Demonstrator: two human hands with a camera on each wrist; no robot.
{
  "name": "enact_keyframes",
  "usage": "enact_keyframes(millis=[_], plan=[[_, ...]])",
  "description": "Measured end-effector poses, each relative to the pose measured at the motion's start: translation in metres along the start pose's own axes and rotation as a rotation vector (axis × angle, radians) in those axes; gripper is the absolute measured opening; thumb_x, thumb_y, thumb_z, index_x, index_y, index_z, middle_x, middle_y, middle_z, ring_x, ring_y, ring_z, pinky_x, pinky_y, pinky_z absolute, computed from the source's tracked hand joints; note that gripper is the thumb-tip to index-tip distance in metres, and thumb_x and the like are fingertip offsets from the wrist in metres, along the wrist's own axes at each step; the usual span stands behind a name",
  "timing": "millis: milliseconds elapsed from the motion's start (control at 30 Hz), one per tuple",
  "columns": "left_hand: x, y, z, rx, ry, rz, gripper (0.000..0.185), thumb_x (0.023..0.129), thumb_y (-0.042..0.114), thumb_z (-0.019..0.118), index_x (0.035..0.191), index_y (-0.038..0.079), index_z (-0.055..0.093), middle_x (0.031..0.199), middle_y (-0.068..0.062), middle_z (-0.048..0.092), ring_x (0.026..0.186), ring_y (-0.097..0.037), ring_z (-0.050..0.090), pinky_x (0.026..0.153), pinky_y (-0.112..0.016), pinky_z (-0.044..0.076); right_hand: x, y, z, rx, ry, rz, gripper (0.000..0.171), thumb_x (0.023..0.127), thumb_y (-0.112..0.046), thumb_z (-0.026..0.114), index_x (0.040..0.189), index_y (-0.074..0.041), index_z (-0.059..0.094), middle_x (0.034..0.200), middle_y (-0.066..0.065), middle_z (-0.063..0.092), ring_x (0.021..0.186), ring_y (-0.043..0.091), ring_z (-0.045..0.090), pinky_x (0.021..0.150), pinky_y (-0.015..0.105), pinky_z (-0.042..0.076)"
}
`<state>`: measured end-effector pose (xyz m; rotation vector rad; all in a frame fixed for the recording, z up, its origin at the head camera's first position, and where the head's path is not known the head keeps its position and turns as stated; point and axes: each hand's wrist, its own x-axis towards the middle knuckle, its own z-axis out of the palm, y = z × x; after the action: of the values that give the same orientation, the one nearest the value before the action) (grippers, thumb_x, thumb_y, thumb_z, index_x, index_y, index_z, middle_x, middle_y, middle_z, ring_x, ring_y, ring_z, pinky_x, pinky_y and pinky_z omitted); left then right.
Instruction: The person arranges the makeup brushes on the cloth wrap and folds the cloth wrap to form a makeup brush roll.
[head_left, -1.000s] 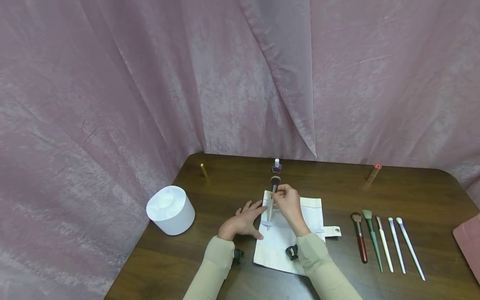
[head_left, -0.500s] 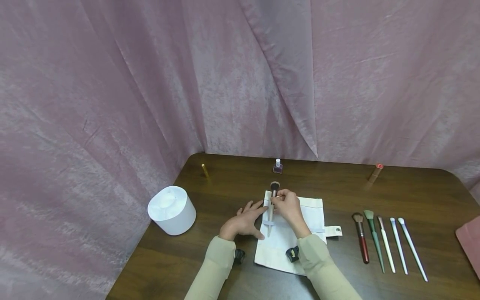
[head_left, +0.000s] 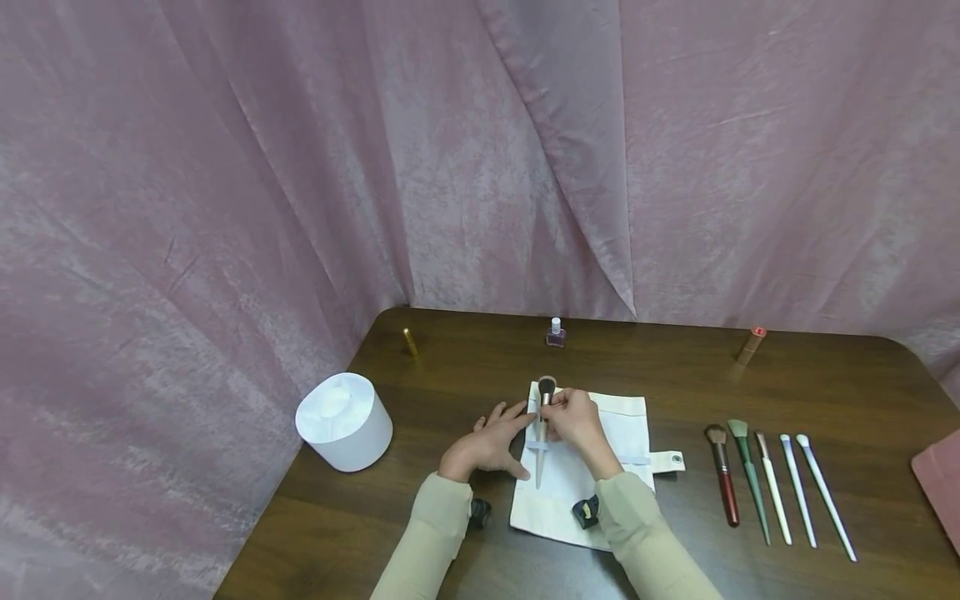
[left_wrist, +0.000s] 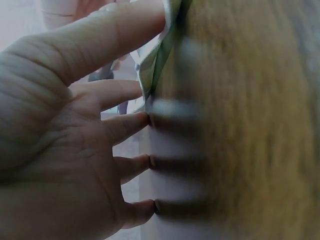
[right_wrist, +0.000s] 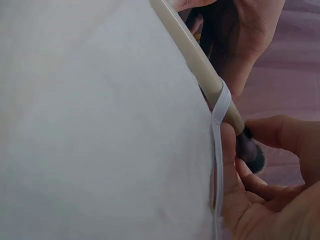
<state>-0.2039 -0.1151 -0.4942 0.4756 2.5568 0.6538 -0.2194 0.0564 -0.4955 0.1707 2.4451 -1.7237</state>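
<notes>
The right hand (head_left: pixel 573 421) pinches a makeup brush (head_left: pixel 543 417) just below its dark bristles; the handle passes under an elastic band (right_wrist: pixel 218 112) of the white cloth roll (head_left: pixel 600 483), which lies flat on the table (head_left: pixel 825 392); the left hand (head_left: pixel 483 442) rests with straight fingers (left_wrist: pixel 127 127) on the left edge of the roll, holding nothing; five other brushes (head_left: pixel 765 483) lie in a row to the right, well apart; a white round box (head_left: pixel 343 421) stands to the left.

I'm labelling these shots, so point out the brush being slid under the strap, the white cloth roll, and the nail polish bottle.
brush (head_left: pixel 546 388): head view, on the dark bristle tip.
cloth roll (head_left: pixel 626 429): head view, on its bare right part.
nail polish bottle (head_left: pixel 556 334): head view, on the bottle's body.
</notes>
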Motion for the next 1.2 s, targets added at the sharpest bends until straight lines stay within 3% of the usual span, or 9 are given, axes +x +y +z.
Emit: enact_keyframes(millis=[333, 567, 1033, 1200], plan=[[0.0020, 0.0001, -0.0010, 0.009, 0.002, -0.003, 0.092, 0.080, 0.025, 0.088, 0.157, 0.018, 0.039, 0.167, -0.005, 0.020, 0.154, -0.034, 0.009, 0.118, -0.061, 0.013, -0.0020, 0.0008, -0.0010, -0.111, 0.023, 0.036, 0.021, 0.084, -0.009, 0.070, 0.066, -0.006, 0.060, 0.050, 0.000, 0.054, 0.044, 0.009, 0.050, 0.045, 0.022, 0.037], [0.0040, -0.0006, -0.0005, 0.014, 0.008, -0.007, 0.093, 0.078, 0.024, 0.090, 0.157, 0.016, 0.040, 0.167, -0.006, 0.021, 0.154, -0.034, 0.009, 0.118, -0.062, 0.013, -0.0024, 0.0001, -0.0018, -0.100, 0.007, 0.053, 0.026, 0.086, -0.010, 0.066, 0.062, -0.008, 0.057, 0.050, 0.002, 0.056, 0.045, 0.010, 0.051, 0.045, 0.021, 0.037], [0.0020, 0.0000, 0.0003, 0.018, 0.001, -0.014, 0.093, 0.079, 0.025, 0.089, 0.157, 0.017, 0.040, 0.168, -0.005, 0.020, 0.154, -0.034, 0.008, 0.118, -0.060, 0.012, -0.0087, -0.0009, -0.0039, -0.232, -0.059, 0.089, 0.027, 0.085, -0.016, 0.066, 0.060, -0.008, 0.061, 0.049, 0.002, 0.056, 0.047, 0.013, 0.051, 0.050, 0.025, 0.038], [0.0006, 0.0016, 0.0002, 0.022, -0.003, -0.015, 0.092, 0.079, 0.025, 0.089, 0.157, 0.017, 0.039, 0.168, -0.004, 0.019, 0.154, -0.033, 0.007, 0.119, -0.059, 0.012, -0.0099, -0.0003, -0.0031, -0.275, -0.080, 0.093, 0.031, 0.083, -0.017, 0.070, 0.056, -0.010, 0.056, 0.049, -0.001, 0.049, 0.048, 0.013, 0.045, 0.049, 0.025, 0.033]])
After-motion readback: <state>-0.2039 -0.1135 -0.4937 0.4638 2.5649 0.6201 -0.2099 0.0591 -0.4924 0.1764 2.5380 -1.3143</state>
